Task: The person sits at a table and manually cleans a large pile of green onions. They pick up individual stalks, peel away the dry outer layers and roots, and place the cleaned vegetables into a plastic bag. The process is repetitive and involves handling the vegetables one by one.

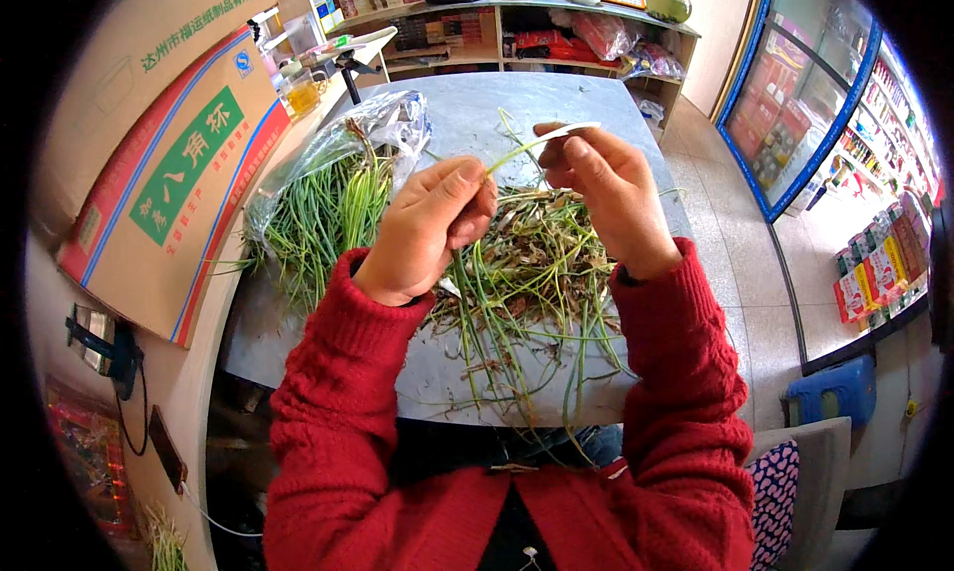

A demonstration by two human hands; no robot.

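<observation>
A thin scallion-like stalk [514,153] is stretched between my hands above a grey table [328,362]. My left hand [436,217] pinches its green part, and long green leaves hang below that fist. At the white end, my right hand [596,187] has thumb and fingers closed in around the stalk; its exact grip is partly hidden. Beneath both hands lies a tangled pile [544,254] of green leaves and dry brown scraps. Left of it, a bundle of long green stalks [320,206] spills out of a clear plastic bag [406,120].
A large printed cardboard box [179,153] stands at the left, near a glass mug of amber liquid [302,94]. Loaded shelves [484,38] line the back. On the right are a blue-framed glass door [790,101], a blue stool [835,392] and a grey chair [823,459].
</observation>
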